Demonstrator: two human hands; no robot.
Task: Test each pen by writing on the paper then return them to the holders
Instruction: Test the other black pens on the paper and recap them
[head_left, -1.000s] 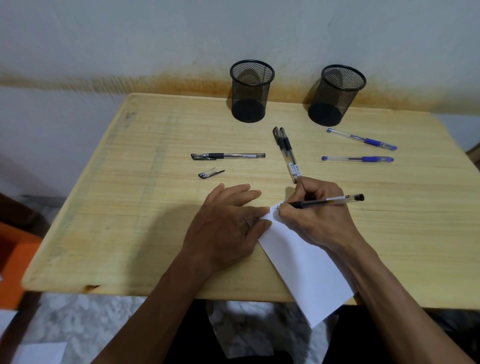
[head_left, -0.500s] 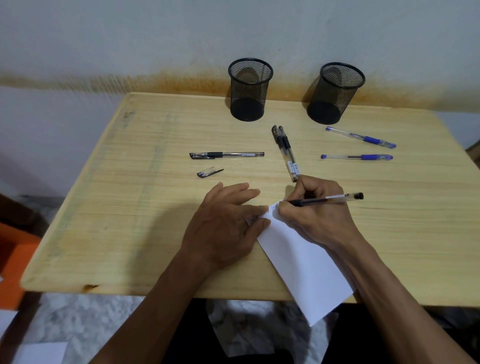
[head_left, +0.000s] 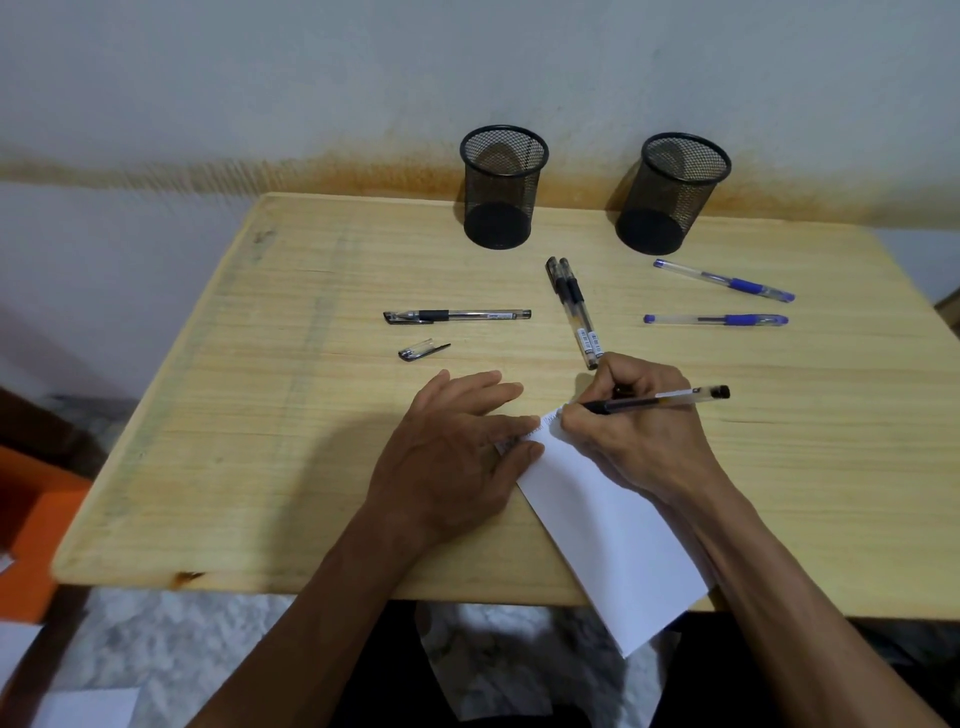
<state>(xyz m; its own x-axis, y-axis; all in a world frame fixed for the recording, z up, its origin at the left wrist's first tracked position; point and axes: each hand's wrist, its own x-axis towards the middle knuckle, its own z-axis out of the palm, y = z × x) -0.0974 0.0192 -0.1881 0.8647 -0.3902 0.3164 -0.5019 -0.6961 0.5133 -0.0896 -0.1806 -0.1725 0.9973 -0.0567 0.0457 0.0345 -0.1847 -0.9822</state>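
Across the last second little had changed: the right hand (head_left: 636, 431) kept its pinch on the uncapped black pen (head_left: 657, 399), tip at the far corner of the paper (head_left: 608, 525), and only a slight creep of the nib along that edge separated this moment from the earlier views, so the test scribble was probably still being made. The left hand (head_left: 457, 452) lay flat with fingers straight, pressing the sheet's corner to the table (head_left: 260, 415), just beside the writing hand at its nine o'clock. The pen's cap (head_left: 423, 349) sat loose at about eleven o'clock from the left hand, with another black pen (head_left: 457, 315) beyond it. Two black pens (head_left: 571, 306) lay side by side at twelve o'clock from the right hand, and two blue pens (head_left: 719, 299) at one o'clock. Both mesh holders (head_left: 503, 187) stood empty by the wall, so returning had not begun.
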